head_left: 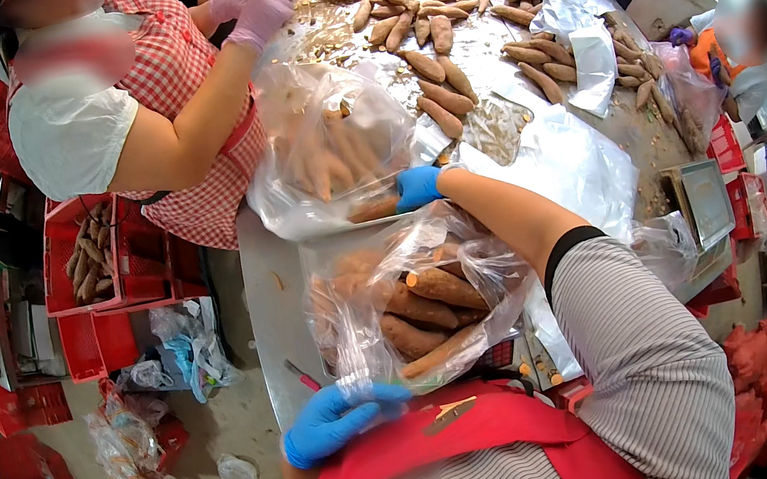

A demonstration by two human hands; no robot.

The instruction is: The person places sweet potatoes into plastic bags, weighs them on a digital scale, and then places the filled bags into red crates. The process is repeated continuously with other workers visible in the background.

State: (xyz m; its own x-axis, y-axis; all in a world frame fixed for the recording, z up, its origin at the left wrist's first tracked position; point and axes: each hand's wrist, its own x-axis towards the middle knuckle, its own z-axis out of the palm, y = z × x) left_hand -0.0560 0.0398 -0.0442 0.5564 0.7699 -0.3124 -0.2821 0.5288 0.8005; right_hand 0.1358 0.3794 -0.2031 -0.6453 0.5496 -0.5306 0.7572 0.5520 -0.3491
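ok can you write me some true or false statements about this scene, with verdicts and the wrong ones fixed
1. The nearer clear plastic bag holds long brown tubers. True.
2. The person's left hand is gloved in pink. False: it is gloved in blue.
3. The person's blue-gloved right hand is farther from the body than the left. True.
4. The co-worker in the red-and-white checked apron wears pink gloves. True.
5. The red plastic crate just below that co-worker in the picture is empty. False: brown tubers lie in it.
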